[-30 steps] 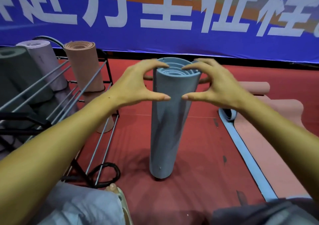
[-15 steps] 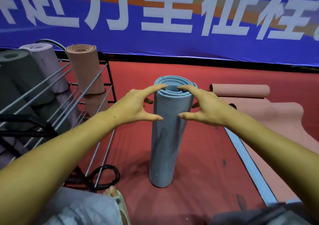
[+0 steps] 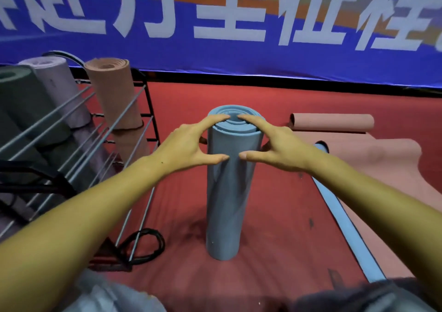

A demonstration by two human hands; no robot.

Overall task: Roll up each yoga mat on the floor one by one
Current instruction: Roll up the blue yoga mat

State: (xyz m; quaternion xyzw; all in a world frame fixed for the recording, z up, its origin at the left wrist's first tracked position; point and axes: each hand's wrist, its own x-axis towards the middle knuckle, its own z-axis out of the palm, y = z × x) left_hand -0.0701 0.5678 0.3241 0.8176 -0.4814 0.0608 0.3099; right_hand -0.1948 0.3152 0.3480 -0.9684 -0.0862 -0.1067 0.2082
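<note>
Centre of frame: we see the rolled blue yoga mat [image 3: 230, 192] standing upright on the red floor [image 3: 282, 216]. Left hand [image 3: 189, 144] grips its upper part from the left, thumb across the front, index finger laid on the spiral top end. Right hand [image 3: 279, 146] mirrors this from the right; the two thumb tips nearly meet on the front of the roll. Both hands are spread wide and curled round the mat.

Right of frame: a pink mat [image 3: 373, 165] lies partly unrolled, its rolled end toward the blue banner [image 3: 239, 55].

Left of frame: a metal rack [image 3: 100, 149] holds a pink roll [image 3: 114, 93], a lilac roll [image 3: 57, 84] and a dark green roll [image 3: 21, 101].
</note>
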